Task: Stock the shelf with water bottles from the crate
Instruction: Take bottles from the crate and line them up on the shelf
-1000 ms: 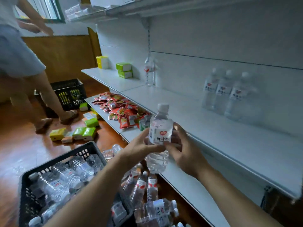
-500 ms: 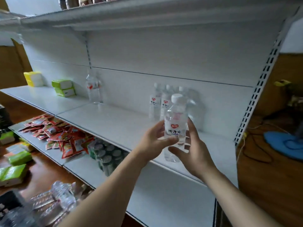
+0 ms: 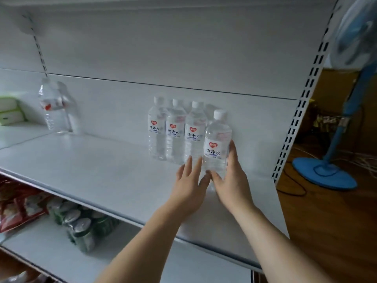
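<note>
**Bottle held upright at the right end of the shelf row**

At nine o'clock, green-and-white boxes (image 3: 8, 111) are cut off by the frame edge. Just right of them, a lone water bottle (image 3: 53, 108) is seen against the back panel, blurred so that its label cannot be read. At seven o'clock, on the lower shelf (image 3: 51, 260), red snack packets (image 3: 16, 207) are partly cropped and partly hidden under the shelf (image 3: 91, 170) above; beside them, green cans (image 3: 81, 227) are half covered by that shelf's front lip.

Near the centre, three water bottles (image 3: 175, 133) are lined up upright against the back panel, touching side by side; dimmer shapes behind them may be reflections or further bottles, which cannot be told.

At the right end of this row, the held bottle (image 3: 216, 148) is kept upright, just in front of and beside the third bottle. Its base is hidden by the hands, so whether it is resting on the shelf cannot be told. The left hand (image 3: 190, 186) is laid against its lower left side with fingers nearly straight. The right hand (image 3: 230, 180) is wrapped around its lower right side, thumb in front.

At three o'clock, a blue standing fan (image 3: 326, 172) is seen on the wooden floor, its head blurred and cropped.
</note>
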